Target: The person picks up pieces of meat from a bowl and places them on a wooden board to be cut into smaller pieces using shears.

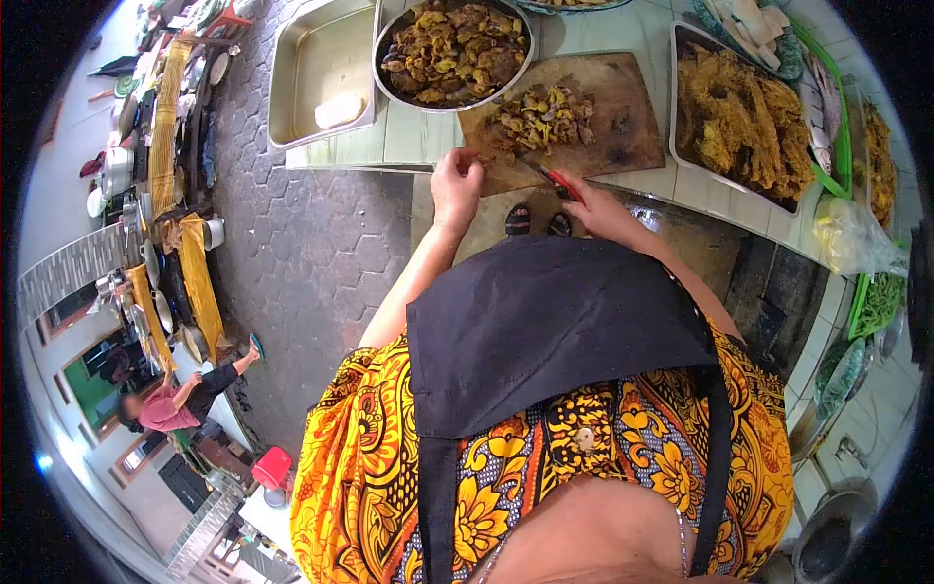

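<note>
My right hand (603, 212) grips a knife (562, 183) by its red handle, the blade reaching onto the near edge of a wooden cutting board (628, 107). Chopped brownish-yellow meat pieces (545, 117) lie heaped on the board. At the board's near left corner, my left hand (457, 185) is closed, fingertips curled together; whatever they may pinch is hidden. Just beyond it stands a round metal bowl (452, 108) full of larger meat pieces (455, 49).
A steel tray (326, 58) with a white lump (339, 111) sits at left. To the right are a tray (673, 107) of golden fried food, a fish (819, 112) and a plastic bag (856, 237). Across the paved floor (321, 253), a person (180, 401) sits near cluttered benches.
</note>
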The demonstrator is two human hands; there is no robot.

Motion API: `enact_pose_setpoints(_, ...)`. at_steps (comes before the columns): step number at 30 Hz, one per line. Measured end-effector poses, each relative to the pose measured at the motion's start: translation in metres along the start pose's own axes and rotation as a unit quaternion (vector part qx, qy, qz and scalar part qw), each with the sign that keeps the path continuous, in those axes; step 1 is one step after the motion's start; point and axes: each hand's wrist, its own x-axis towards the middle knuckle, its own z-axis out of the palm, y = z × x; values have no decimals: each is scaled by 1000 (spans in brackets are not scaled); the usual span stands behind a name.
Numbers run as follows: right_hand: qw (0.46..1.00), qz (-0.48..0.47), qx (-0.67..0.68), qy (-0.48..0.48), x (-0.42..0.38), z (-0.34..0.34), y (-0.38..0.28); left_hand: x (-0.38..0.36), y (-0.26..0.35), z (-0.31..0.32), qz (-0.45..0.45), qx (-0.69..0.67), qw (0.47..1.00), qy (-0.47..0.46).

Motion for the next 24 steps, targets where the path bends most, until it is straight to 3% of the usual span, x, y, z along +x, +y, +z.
enact_pose_setpoints(3, 995, -79, -32, 52, 14, 16, 14, -6, 4, 6, 50, 1, 999, -1)
enact_pose_setpoints(4, 995, -77, -33, 55, 14, 16, 13, -6, 6, 8, 91, 11, 996, 3)
enact_pose_setpoints(8, 996, -40, -67, 41, 15, 20, 9, -17, 33, 5, 85, 55, 994, -35)
enact_pose_setpoints(10, 995, -49, -74, 53, 14, 21, 10, -16, 34, 10, 121, 169, 978, -32)
enact_pose_setpoints(13, 993, -52, -87, 58, 9, 17, 11, -9, 26, 21, 116, 173, 978, -18)
enact_pose_setpoints(15, 990, 6, -136, 28, 2, 13, 9, -5, 21, 23, 111, 179, 978, -11)
enact_pose_setpoints(18, 989, -13, -143, 33, -8, 10, 20, -1, 15, 21, 99, 161, 982, -8)
enact_pose_setpoints(22, 991, -15, -130, 19, -10, 11, 28, 2, 12, 14, 150, 117, 982, -4)
enact_pose_setpoints(24, 993, -42, -92, 68, -11, 11, 23, -2, 12, 11, 176, 91, 980, -15)
